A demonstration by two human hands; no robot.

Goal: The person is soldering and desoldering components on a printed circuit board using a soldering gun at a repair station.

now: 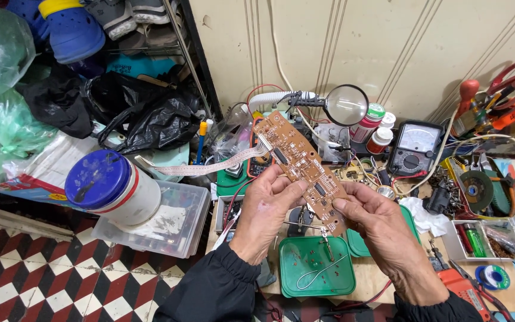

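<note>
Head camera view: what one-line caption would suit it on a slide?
Both hands, left hand and right hand, hold a brown circuit board with a ribbon cable above a cluttered workbench.

Open air above the green tray. Magnifier and meter block the back; white jar and plastic box crowd the left.

This is a small electronics repair workshop squeezed into a cluttered corner. The crowded worktop carries an analogue multimeter, a magnifying glass on a flexible arm, a reel of solder, green parts trays, loose wires and cutting discs. Beside it, shoes and plastic bags crowd a rack above a chequered tile floor.
</note>
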